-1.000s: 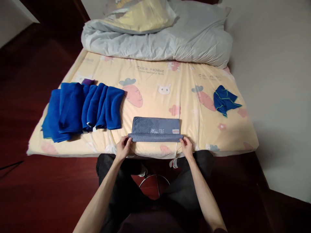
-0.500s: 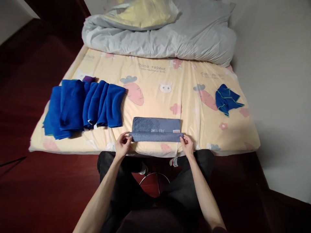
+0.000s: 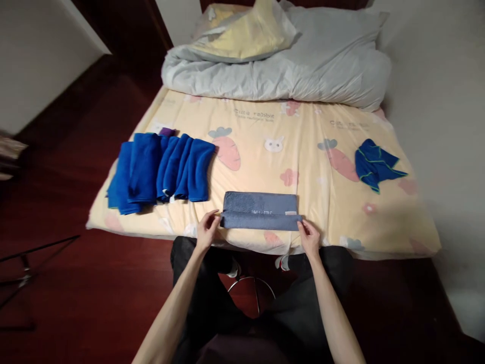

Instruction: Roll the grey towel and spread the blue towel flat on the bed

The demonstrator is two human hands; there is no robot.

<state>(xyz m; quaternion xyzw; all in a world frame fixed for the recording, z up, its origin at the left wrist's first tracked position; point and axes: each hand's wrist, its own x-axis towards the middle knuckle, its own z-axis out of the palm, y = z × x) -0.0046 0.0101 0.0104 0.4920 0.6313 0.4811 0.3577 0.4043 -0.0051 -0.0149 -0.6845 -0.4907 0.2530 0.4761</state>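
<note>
A gray towel (image 3: 261,202) lies flat near the front edge of the bed (image 3: 322,222), its near side turned over into a long strip that runs the full width. White lettering (image 3: 261,212) shows along the top of that strip, partly covered, with a pale label (image 3: 291,213) toward its right end. The person's right hand (image 3: 309,236) pinches the right end of the strip, its fingers closed narrowly on the fabric. The left hand (image 3: 207,228) is at the opposite end, thumb and forefinger close together; I cannot tell whether cloth is caught between them. To the left of the gray towel, folded blue towels (image 3: 170,169) overlap in a row, with a bit of purple cloth (image 3: 166,132) behind them. Well apart on the right lies a crumpled blue cloth (image 3: 377,164) with green edging. A gray quilt (image 3: 273,83) is bunched across the far end, below a yellow pillow (image 3: 246,43).
</note>
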